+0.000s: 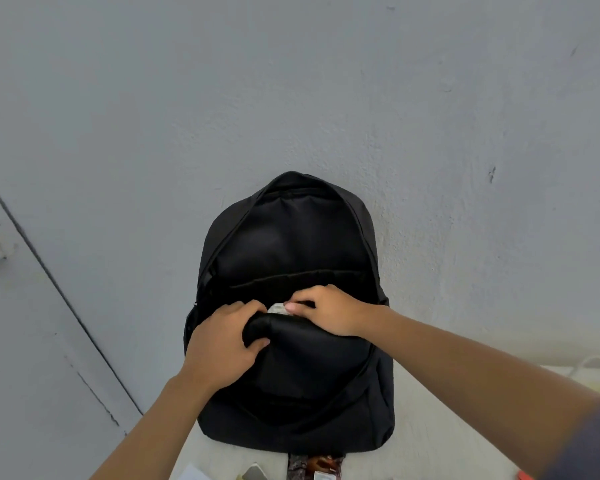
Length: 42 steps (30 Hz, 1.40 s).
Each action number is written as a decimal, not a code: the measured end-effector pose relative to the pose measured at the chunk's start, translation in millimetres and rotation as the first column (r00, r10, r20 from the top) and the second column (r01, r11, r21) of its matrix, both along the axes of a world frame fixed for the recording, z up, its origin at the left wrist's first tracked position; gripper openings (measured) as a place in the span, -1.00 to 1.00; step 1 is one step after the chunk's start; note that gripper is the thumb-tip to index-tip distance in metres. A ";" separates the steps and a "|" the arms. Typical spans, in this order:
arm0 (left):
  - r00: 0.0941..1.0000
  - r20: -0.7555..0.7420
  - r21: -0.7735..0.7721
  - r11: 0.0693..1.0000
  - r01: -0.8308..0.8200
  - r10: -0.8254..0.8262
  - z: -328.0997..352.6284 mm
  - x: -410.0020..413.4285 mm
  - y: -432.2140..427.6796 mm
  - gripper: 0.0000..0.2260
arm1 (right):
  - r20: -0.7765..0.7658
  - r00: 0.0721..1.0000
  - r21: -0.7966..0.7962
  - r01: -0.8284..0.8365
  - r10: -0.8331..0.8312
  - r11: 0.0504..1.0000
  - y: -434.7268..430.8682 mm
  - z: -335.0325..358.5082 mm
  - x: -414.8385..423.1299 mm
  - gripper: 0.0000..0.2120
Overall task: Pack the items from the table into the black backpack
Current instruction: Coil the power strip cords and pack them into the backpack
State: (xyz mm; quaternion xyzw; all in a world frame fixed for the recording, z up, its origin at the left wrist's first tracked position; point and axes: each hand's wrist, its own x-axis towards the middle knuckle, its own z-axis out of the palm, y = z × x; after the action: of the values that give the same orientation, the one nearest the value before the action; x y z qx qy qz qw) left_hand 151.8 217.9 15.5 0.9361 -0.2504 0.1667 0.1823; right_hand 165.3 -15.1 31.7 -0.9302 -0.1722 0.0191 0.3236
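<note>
A: Where does the black backpack (309, 375) stand?

B: On the bench (430, 445), leaning on the wall, main mouth unzipped. The left hand (219, 344) has its fingers (248, 306) curled over the backpack's front lip, thumb beneath. The right hand (329, 310) pinches a small pale item (276, 308) just inside that lip.

A: How to do it well?

B: Hold the lip wide. Push the item deep before letting go, so it doesn't perch at the mouth. A patterned packet (312, 465) waits at the backpack's foot.
</note>
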 end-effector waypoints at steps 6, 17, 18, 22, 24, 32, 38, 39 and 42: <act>0.998 0.045 -0.031 0.999 -0.038 0.039 20.3 0.0 -8.0 -0.63 | 0.253 0.963 -0.067 0.116 -0.096 0.991 -17.2 7.3 -34.2 -0.72; 0.955 0.098 -0.261 0.919 0.296 -0.280 39.5 -74.7 -109.0 -0.81 | 0.317 0.840 0.360 0.324 -0.441 0.875 -102.9 38.0 -147.3 -0.89; 0.941 0.072 -0.270 0.902 0.338 -0.331 40.5 -88.3 -121.4 -0.82 | 0.310 0.827 0.385 0.342 -0.469 0.857 -111.9 41.1 -158.7 -0.89; 0.845 -0.140 -0.268 0.841 0.470 -0.517 29.0 -140.2 -176.3 -0.84 | 0.276 0.780 0.437 0.419 -0.562 0.796 -158.6 39.4 -205.7 -0.88; 0.791 -0.249 -0.204 0.829 0.521 -0.559 16.0 -159.5 -201.5 -0.89 | 0.261 0.759 0.433 0.460 -0.596 0.776 -182.2 32.9 -225.4 -0.88; 0.757 -0.511 -0.014 0.885 0.466 -0.407 -21.2 -191.6 -267.0 -0.97 | 0.047 0.827 0.296 0.524 -0.560 0.799 -280.4 -19.9 -292.4 -0.87; 0.839 -0.530 0.297 0.900 0.320 -0.124 -42.4 -206.0 -245.5 -0.81 | -0.068 0.955 0.077 0.293 -0.289 0.953 -294.0 -55.4 -318.1 -0.88; 0.833 -0.546 0.327 0.894 0.308 -0.088 -45.2 -210.4 -240.4 -0.78 | -0.053 0.964 0.059 0.262 -0.259 0.963 -291.2 -61.3 -318.4 -0.89; 0.837 -0.547 0.380 0.886 0.266 -0.016 -50.7 -221.4 -223.1 -0.70 | 0.027 0.983 0.046 0.178 -0.180 0.983 -276.1 -72.2 -316.7 -0.89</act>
State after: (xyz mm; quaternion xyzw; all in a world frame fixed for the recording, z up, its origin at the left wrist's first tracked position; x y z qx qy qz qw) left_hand -69.6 -5.2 -35.2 0.9400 -0.2916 -0.1729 0.0395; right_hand -151.4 -291.2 -40.5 -0.9349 -0.0933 -0.0283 0.3413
